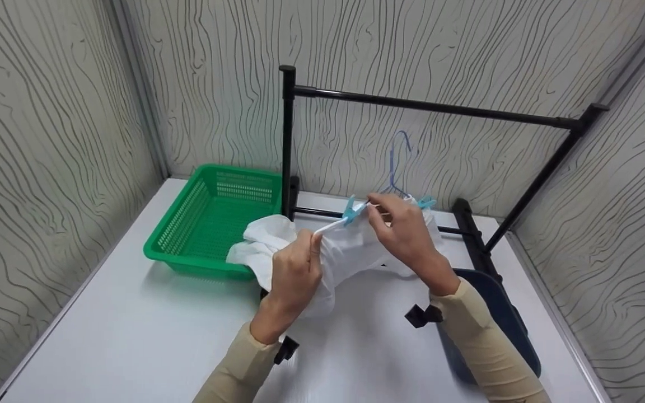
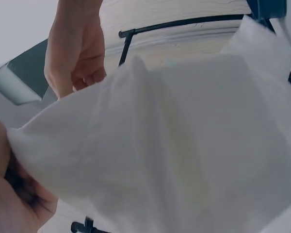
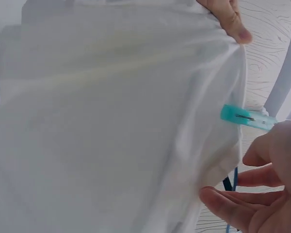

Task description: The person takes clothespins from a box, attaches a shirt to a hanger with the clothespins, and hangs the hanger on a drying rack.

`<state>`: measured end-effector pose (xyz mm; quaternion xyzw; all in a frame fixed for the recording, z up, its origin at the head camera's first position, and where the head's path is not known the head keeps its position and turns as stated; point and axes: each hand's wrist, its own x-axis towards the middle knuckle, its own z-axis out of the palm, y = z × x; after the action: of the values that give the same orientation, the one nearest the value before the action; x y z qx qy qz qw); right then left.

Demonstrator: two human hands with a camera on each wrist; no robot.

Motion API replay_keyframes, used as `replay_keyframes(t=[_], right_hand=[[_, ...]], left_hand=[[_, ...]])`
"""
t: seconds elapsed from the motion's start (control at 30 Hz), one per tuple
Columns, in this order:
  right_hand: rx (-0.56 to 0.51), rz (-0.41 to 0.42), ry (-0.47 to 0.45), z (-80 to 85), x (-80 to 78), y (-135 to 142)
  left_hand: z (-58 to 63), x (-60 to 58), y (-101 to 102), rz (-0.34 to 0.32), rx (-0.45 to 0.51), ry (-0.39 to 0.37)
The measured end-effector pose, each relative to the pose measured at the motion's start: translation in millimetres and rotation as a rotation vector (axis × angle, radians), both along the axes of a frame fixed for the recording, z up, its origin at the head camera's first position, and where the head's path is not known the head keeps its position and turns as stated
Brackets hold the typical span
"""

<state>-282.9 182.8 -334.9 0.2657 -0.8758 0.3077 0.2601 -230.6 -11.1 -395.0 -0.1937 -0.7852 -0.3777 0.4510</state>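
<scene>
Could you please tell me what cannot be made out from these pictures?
Head view: the lower part of the blue hanger is hidden behind the white cloth and the right hand.
Head view: part of the dark blue container is covered by the right sleeve.
Left wrist view: the left hand is cut off by the left edge.
Right wrist view: the cloth's full outline is cut off by the left and bottom edges.

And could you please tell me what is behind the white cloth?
The rack's lower bar runs behind the white cloth, showing on either side, with its middle covered. A blue hanger shows its hook above; its lower part is mostly hidden.
</scene>
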Motion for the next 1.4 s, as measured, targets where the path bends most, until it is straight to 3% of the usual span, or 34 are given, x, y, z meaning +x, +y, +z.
replay_keyframes(t=[0.13,0.27,0.33,0.53,0.93,1.23,1.4], right_hand=[[-0.109,-0.004,-0.014,-7.1,-2.6,4],[-0.262,0.026,-0.11,-12.6,-4.7,8],[-0.34,0.046,-0.164,-14.7,-6.1,9],[-0.563,0.161,-0.34,-19.8,-11.7,13],[-0.909,0.287,-0.712,-28.0,-15.3,24],[-0.98,0.268,-0.884,-27.7,-12.9,28],[-0.941,0.251,-0.908,-29.9,-12.2,30]], left_hand=[[0.2,3.6,11,-0.008,-0.077,0.014],[-0.7,8.2,20,-0.016,-0.172,0.021],[-2.6,9.9,25,-0.053,-0.202,0.001],[-14.4,10.9,36,-0.206,-0.224,-0.058],[-29.8,18.4,48,-0.311,-0.27,-0.123],[-36.8,19.5,50,-0.374,-0.345,-0.156],[-37.4,18.9,42,-0.458,-0.413,-0.26]])
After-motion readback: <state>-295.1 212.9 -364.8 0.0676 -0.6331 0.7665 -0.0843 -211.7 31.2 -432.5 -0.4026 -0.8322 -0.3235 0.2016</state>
